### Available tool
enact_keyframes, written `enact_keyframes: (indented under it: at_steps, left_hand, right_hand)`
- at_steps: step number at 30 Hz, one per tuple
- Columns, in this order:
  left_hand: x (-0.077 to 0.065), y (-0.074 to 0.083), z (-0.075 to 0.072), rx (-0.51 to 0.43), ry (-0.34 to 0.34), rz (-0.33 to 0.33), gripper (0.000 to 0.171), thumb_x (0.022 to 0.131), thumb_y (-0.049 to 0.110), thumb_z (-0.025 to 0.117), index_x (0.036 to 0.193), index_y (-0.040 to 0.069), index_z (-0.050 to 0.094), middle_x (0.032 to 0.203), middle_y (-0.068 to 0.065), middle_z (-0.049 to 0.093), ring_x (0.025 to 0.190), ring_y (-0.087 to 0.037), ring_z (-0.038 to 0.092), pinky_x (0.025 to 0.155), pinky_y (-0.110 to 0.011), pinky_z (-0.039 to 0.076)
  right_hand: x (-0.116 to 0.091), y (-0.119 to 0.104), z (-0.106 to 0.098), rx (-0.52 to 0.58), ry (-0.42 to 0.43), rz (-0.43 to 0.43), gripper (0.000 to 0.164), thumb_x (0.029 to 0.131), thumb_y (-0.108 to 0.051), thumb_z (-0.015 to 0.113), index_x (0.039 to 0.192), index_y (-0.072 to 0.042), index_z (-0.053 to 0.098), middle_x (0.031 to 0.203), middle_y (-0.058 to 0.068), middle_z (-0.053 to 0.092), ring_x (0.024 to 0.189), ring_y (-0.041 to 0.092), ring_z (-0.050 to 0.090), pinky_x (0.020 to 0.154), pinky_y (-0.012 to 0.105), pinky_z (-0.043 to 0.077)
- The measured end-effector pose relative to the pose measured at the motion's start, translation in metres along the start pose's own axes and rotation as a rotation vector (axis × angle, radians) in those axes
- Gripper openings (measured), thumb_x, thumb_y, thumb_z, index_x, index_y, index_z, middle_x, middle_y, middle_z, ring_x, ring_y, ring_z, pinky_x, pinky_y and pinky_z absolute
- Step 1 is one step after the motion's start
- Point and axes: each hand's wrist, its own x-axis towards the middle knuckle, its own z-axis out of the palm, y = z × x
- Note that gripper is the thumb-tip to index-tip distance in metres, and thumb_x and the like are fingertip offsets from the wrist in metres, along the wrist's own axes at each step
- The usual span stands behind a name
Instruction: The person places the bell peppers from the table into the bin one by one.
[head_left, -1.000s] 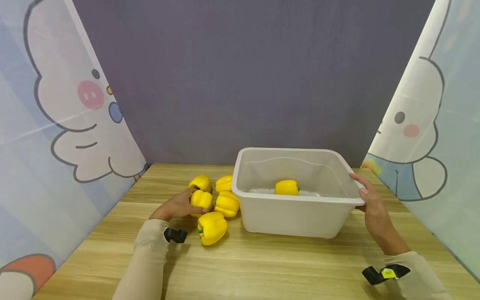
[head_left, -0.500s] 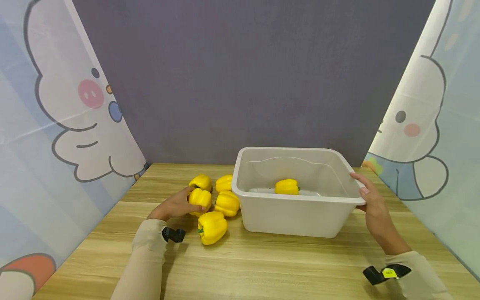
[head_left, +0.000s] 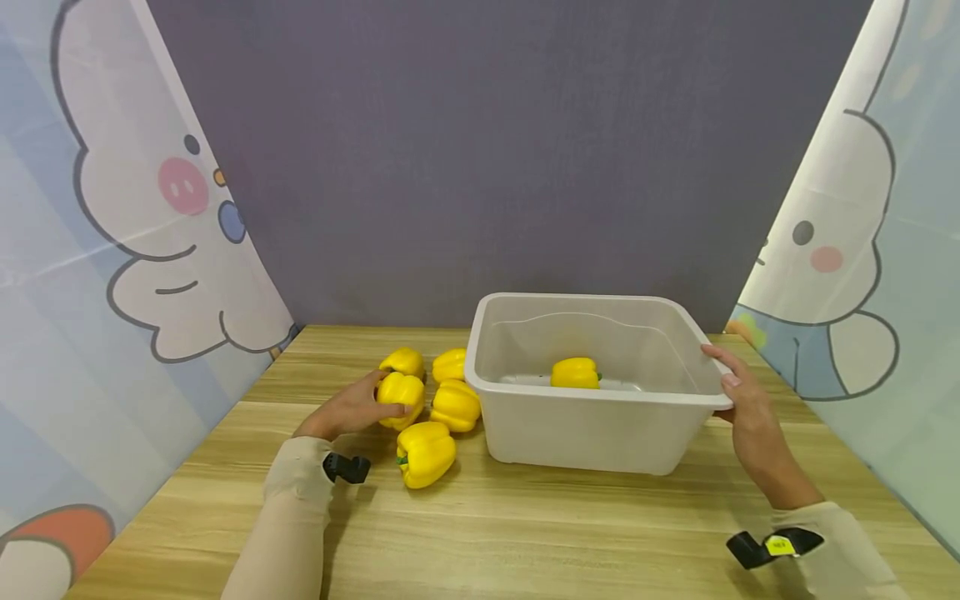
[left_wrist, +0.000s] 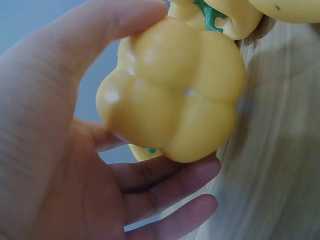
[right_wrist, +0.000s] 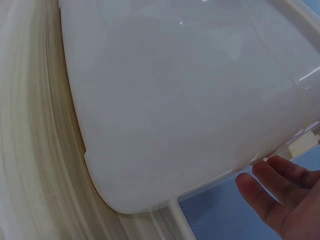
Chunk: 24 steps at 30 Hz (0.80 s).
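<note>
My left hand (head_left: 347,413) grips a yellow bell pepper (head_left: 401,400), thumb on its near side. In the left wrist view the lobed end of this pepper (left_wrist: 172,90) faces the camera, held between thumb and fingers. On the right, my right hand (head_left: 752,433) holds the rim of a white plastic bin (head_left: 577,435) at its right end. The right wrist view shows the fingertips (right_wrist: 270,175) under the rim, beside the outer wall. One yellow bell pepper (head_left: 575,373) lies on the bin's floor.
Around the held pepper lie more yellow peppers: one behind (head_left: 405,360), one by the bin's back left (head_left: 449,365), one to the right (head_left: 457,406) and one in front (head_left: 426,455). A grey panel (head_left: 480,167) closes the wooden table's (head_left: 525,533) far side. Printed cloths flank it.
My left hand has shifted slightly left with its pepper, and the thumb lies a little higher on it. The right hand and bin have hardly moved.
</note>
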Motion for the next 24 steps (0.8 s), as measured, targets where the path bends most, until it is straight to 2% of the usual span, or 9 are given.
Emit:
enact_keyframes:
  at_steps: [5,12,19,24]
  left_hand:
    - [0.0018,0.0,-0.0004,0.022,0.018,-0.005,0.089,0.087,0.052,0.072,0.15,0.003,0.032,0.124,-0.013,0.057,0.103,-0.025,0.058,0.086,-0.042,0.05]
    - [0.002,0.0003,-0.0012,0.036,0.041,-0.005,0.088,0.088,0.053,0.069,0.15,0.002,0.033,0.126,-0.014,0.057,0.104,-0.026,0.057,0.089,-0.046,0.048]
    - [0.0013,0.0021,-0.0003,0.006,0.049,0.002,0.088,0.089,0.053,0.068,0.151,0.004,0.03,0.129,-0.015,0.054,0.108,-0.027,0.056,0.093,-0.046,0.046]
    - [0.0015,0.002,-0.0006,0.001,0.068,-0.001,0.093,0.089,0.056,0.068,0.154,0.005,0.025,0.131,-0.017,0.053,0.11,-0.029,0.056,0.095,-0.048,0.045]
  right_hand:
    - [0.0005,0.0002,0.0004,0.016,0.0,0.003,0.048,0.11,-0.022,0.023,0.152,-0.006,0.039,0.125,-0.003,0.054,0.097,0.011,0.056,0.074,0.018,0.048]
    - [0.0017,0.0016,0.0022,0.063,0.012,-0.004,0.047,0.109,-0.018,0.024,0.151,-0.008,0.042,0.124,-0.002,0.054,0.096,0.011,0.056,0.073,0.017,0.049]
    - [0.0015,0.0011,-0.0002,-0.002,-0.005,0.002,0.049,0.11,-0.022,0.021,0.153,-0.005,0.038,0.128,-0.003,0.052,0.098,0.012,0.055,0.075,0.017,0.048]
    - [0.0008,0.0014,0.0014,0.011,0.004,0.004,0.048,0.109,-0.021,0.022,0.152,-0.006,0.039,0.127,-0.004,0.053,0.097,0.011,0.055,0.074,0.017,0.049]
